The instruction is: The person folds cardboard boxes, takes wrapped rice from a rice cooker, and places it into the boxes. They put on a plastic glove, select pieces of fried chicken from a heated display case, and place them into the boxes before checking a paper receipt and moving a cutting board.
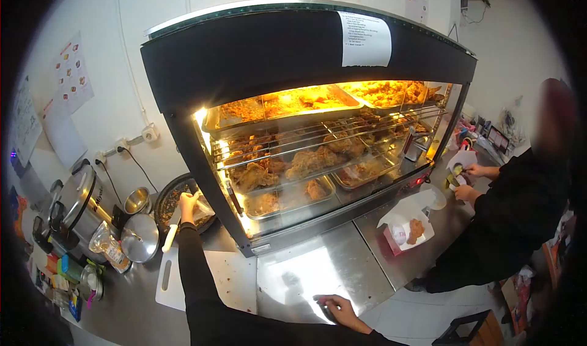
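Observation:
My left hand [189, 206] reaches over a dark round stone mortar [164, 208] with brownish bits in it. Its fingers are closed at a pale greyish, shiny piece whose kind I cannot make out. Just below that hand, the cream handle of a knife [170, 238] sticks out over the edge of a white cutting board [214, 275] strewn with crumbs. My right hand [340, 312] rests low on the steel counter [318, 272], fingers loosely spread, with a dark patch under them. Ahead of both hands stands a lit glass warmer [306, 49] holding trays of fried chicken [318, 160].
At left are a large steel pot [79, 199], a round lid [140, 238], a metal bowl [137, 200] and a plastic bag [110, 246]. On the right, a person in black [501, 217] handles food at an open box; another box [403, 230] holds chicken and a wrapped white item.

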Demonstrator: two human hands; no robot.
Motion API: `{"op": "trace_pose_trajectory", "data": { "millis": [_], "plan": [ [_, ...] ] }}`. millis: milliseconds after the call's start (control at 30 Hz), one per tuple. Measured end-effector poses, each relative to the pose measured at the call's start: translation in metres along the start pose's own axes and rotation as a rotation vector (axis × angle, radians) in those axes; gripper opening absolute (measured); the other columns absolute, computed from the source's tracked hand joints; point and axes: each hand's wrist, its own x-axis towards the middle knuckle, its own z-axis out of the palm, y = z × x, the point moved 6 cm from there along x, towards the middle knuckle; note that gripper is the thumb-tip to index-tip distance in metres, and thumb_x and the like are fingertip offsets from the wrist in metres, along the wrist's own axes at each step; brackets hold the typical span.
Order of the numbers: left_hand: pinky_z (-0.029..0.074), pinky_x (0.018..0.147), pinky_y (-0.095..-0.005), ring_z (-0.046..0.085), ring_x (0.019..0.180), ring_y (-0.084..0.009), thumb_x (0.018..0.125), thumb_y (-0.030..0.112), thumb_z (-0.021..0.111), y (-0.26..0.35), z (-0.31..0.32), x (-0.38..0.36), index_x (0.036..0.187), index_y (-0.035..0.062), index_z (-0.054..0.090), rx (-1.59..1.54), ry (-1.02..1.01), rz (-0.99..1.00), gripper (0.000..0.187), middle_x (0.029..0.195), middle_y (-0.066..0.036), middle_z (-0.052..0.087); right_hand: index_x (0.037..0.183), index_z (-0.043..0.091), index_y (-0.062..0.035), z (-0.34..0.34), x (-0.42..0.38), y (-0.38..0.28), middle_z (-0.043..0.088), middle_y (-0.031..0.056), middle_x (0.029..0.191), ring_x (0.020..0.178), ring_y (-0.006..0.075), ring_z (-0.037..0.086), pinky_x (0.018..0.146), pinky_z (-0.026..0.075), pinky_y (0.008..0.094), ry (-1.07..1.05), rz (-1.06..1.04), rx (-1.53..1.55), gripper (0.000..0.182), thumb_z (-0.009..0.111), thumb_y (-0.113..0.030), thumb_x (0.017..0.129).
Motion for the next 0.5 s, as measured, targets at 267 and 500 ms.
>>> {"op": "trace_pose_trajectory", "data": {
  "millis": [267, 500],
  "plan": [
    [0.042, 0.072, -0.0282, 0.049, 0.082, -0.0157, 0.07, 0.009, 0.061, -0.012, -0.016, -0.108, 0.102, 0.0042, 0.047, -0.552, 0.102, 0.255, 0.035, 0.089, -0.007, 0.05, 0.109, 0.048, -0.0017, 0.025, -0.007, 0.014, 0.059, 0.0063, 0.088, 0.085, 0.0088, 0.054, 0.076, 0.042, 0.0203, -0.204, 0.166, 0.106, 0.027, 0.05, -0.011, 0.084],
    [0.041, 0.073, -0.0235, 0.047, 0.084, -0.0134, 0.077, 0.005, 0.055, -0.081, -0.058, -0.329, 0.096, 0.0018, 0.048, -0.68, 0.089, -0.045, 0.021, 0.091, -0.006, 0.049, 0.131, 0.001, -0.0112, 0.026, 0.007, -0.026, 0.025, 0.0157, 0.129, 0.114, 0.0282, 0.033, 0.085, 0.038, 0.0385, -0.256, -0.074, -0.026, 0.103, 0.075, -0.019, 0.06]
  ]
}}
